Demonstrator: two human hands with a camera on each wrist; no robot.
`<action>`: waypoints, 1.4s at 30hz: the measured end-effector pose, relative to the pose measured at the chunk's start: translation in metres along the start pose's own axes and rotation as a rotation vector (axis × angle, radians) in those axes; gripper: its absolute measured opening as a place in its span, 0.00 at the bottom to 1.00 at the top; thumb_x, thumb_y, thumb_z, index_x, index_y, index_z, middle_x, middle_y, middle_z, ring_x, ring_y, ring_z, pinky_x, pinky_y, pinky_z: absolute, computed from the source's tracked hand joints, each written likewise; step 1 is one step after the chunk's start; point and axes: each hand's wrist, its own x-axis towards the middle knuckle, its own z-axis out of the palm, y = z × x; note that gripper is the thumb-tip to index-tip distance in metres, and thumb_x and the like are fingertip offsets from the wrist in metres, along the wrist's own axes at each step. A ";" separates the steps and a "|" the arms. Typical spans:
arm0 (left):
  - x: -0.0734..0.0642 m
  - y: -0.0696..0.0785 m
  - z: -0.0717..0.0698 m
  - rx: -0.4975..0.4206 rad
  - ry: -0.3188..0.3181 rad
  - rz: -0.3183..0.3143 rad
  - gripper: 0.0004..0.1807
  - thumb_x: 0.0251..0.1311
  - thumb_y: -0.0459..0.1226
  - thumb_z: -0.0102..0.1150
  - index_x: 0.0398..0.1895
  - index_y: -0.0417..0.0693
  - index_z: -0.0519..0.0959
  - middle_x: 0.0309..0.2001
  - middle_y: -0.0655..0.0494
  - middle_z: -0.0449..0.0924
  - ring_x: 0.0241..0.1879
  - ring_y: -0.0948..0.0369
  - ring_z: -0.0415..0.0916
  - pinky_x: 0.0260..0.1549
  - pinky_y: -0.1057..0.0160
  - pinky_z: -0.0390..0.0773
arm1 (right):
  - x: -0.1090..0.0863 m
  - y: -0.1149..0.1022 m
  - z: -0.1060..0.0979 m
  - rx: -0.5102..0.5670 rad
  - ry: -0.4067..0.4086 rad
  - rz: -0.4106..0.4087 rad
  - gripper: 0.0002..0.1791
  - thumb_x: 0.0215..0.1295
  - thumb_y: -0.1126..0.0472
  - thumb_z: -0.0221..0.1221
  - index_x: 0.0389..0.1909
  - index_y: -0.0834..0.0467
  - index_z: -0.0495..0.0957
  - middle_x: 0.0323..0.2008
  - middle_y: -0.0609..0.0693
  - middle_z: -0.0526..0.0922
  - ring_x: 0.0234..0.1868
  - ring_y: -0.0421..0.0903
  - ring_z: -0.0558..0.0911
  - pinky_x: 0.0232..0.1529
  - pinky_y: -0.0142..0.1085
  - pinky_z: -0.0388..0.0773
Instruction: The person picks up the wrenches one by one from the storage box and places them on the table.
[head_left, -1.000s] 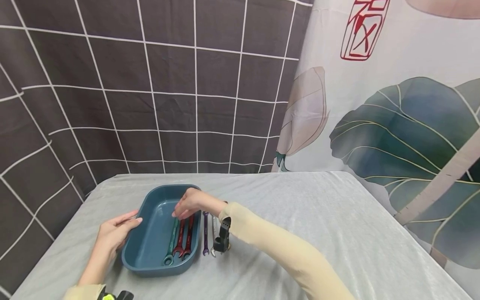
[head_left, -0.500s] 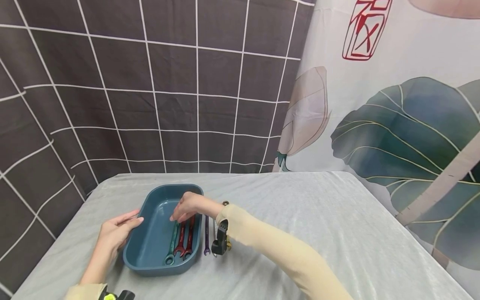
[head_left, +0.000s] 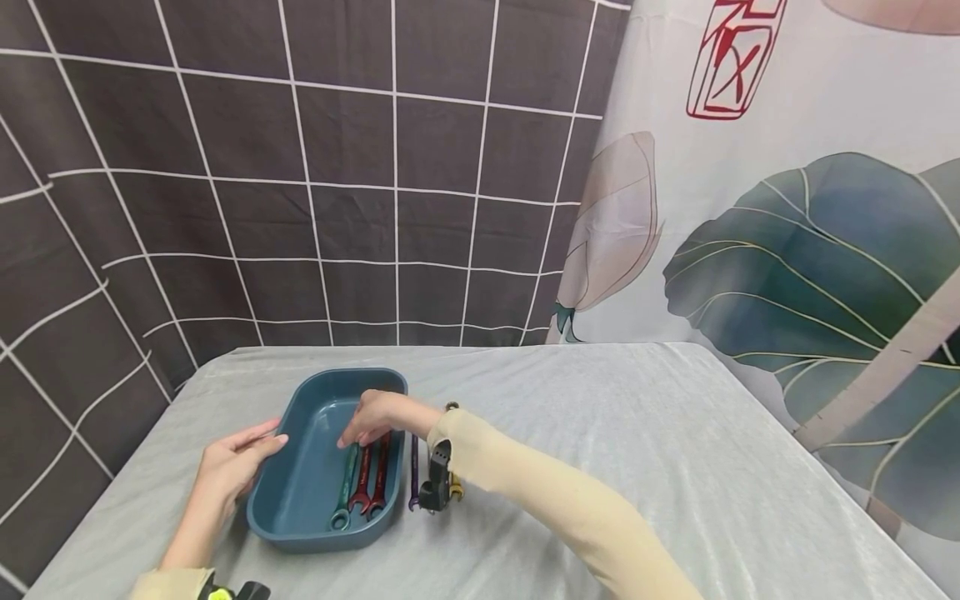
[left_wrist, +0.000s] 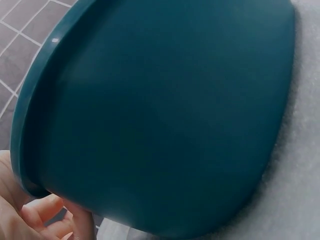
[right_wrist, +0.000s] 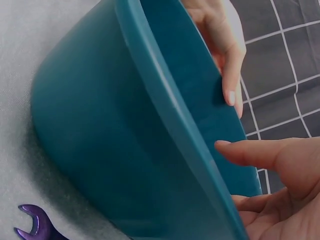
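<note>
A blue plastic bin [head_left: 279,533] sits on the table's left side. My left hand [head_left: 228,467] grips its left rim, thumb over the edge and fingers outside; the left wrist view has these fingers [left_wrist: 75,220] curled below the rim. Inside lie a green wrench [head_left: 345,492] and two red wrenches [head_left: 362,483], side by side. My right hand [head_left: 375,417] reaches over the right rim, fingertips down at the green wrench's upper end. In the right wrist view its thumb [right_wrist: 250,151] points straight into the bin; the other fingertips are hidden, so I cannot tell if they hold the wrench.
Right of the bin, a purple wrench [head_left: 414,479] lies on the grey cloth-covered table [head_left: 600,433]. A yellow wrench [head_left: 456,486] shows partly beneath my right wrist and its black camera [head_left: 435,483]. Dark checked curtain [head_left: 337,208] hangs behind the table.
My right hand has lowered slightly and shifted left inside the bin, its wrist camera now covering the silver wrench. More of the yellow wrench shows. The left hand keeps its grip on the rim.
</note>
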 end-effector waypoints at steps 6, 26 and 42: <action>-0.001 0.001 0.000 0.006 0.001 0.004 0.36 0.48 0.49 0.64 0.61 0.47 0.67 0.37 0.71 0.79 0.28 0.79 0.71 0.24 0.70 0.74 | -0.003 -0.002 0.000 -0.027 0.025 0.017 0.09 0.47 0.63 0.67 0.18 0.60 0.75 0.15 0.47 0.73 0.20 0.41 0.75 0.39 0.35 0.81; 0.002 -0.001 0.001 0.032 0.015 -0.005 0.37 0.47 0.51 0.64 0.61 0.48 0.68 0.46 0.59 0.80 0.28 0.81 0.69 0.25 0.73 0.74 | 0.002 -0.002 0.012 -0.140 0.128 -0.010 0.13 0.44 0.62 0.69 0.11 0.58 0.74 0.11 0.46 0.72 0.18 0.40 0.76 0.24 0.28 0.78; 0.002 -0.001 0.001 0.023 0.015 -0.010 0.37 0.47 0.51 0.64 0.61 0.47 0.68 0.49 0.55 0.79 0.27 0.82 0.68 0.25 0.75 0.73 | 0.010 -0.001 0.026 -0.106 0.151 0.011 0.18 0.41 0.63 0.70 0.35 0.61 0.78 0.30 0.48 0.81 0.20 0.38 0.78 0.22 0.25 0.75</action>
